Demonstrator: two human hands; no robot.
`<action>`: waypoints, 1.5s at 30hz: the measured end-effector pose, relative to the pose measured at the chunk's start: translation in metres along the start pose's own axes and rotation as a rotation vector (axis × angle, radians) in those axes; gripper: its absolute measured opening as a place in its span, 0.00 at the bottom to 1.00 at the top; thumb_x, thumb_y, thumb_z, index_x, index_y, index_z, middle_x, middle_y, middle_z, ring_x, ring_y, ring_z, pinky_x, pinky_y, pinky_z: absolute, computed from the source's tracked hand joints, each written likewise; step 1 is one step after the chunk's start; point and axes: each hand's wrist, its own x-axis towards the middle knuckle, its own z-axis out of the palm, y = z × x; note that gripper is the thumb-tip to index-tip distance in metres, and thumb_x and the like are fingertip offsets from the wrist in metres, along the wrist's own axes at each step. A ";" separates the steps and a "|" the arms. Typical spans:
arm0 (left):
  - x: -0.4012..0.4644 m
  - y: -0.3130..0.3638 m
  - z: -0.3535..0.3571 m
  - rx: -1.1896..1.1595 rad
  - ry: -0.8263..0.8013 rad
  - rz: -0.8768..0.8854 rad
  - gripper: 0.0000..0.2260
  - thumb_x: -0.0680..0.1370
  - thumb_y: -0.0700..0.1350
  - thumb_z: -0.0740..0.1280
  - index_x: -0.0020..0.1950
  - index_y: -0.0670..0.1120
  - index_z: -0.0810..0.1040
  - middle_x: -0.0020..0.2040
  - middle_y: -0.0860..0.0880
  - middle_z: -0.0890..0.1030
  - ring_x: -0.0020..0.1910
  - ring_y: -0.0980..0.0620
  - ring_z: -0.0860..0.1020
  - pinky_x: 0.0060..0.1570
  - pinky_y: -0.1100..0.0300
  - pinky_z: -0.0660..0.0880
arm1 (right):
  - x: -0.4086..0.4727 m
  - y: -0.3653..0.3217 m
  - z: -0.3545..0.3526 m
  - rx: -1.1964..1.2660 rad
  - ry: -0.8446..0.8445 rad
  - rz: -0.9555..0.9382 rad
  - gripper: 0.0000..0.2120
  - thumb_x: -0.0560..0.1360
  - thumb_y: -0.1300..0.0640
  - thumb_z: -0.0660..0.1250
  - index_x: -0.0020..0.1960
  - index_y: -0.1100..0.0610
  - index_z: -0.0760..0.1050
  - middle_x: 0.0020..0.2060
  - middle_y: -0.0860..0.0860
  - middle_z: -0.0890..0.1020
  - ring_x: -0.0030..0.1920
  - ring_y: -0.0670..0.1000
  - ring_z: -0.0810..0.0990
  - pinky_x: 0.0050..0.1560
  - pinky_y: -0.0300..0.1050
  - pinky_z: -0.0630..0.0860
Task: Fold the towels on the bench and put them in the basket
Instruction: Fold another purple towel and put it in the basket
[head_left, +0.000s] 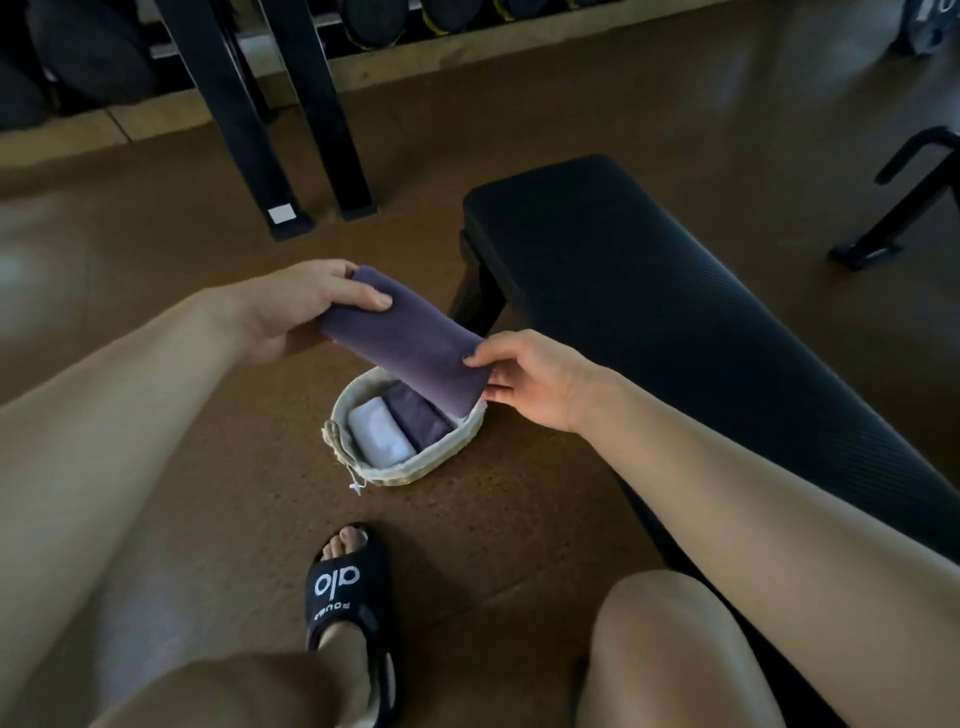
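Note:
A folded dark purple towel (402, 338) hangs slanted just above the small oval woven basket (415, 467) on the floor. My left hand (301, 304) grips its upper end, thumb on top. My right hand (524, 379) pinches its lower end at the basket's far rim. Inside the basket lie a folded white towel (376, 431) and a folded purple towel (421, 418) side by side. The black padded bench (649, 291) runs along the right with no towel on the part I see.
Black rack legs (291, 130) stand on the brown floor behind the basket. Another black frame (904, 197) sits at far right. My foot in a black slide sandal (348, 597) is near the basket, my knee (675, 649) by the bench.

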 end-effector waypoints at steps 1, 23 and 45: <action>0.004 -0.005 -0.008 0.025 -0.012 -0.014 0.23 0.70 0.45 0.78 0.62 0.41 0.77 0.59 0.40 0.84 0.58 0.44 0.83 0.55 0.54 0.77 | 0.011 0.005 0.003 0.003 -0.016 0.024 0.05 0.75 0.66 0.69 0.46 0.58 0.79 0.58 0.58 0.79 0.68 0.57 0.77 0.69 0.52 0.69; 0.246 -0.207 0.027 0.587 0.245 0.148 0.16 0.75 0.46 0.74 0.55 0.45 0.70 0.47 0.44 0.79 0.48 0.40 0.78 0.45 0.51 0.72 | 0.229 0.148 -0.027 -1.347 0.365 -0.187 0.31 0.77 0.58 0.65 0.78 0.48 0.61 0.69 0.53 0.77 0.65 0.58 0.77 0.66 0.53 0.69; 0.246 -0.178 0.068 1.045 0.264 0.152 0.15 0.82 0.47 0.65 0.66 0.44 0.68 0.61 0.40 0.76 0.62 0.37 0.77 0.54 0.46 0.74 | 0.218 0.134 -0.021 -1.878 0.391 -0.146 0.30 0.80 0.50 0.64 0.78 0.59 0.62 0.72 0.60 0.72 0.75 0.62 0.65 0.77 0.62 0.57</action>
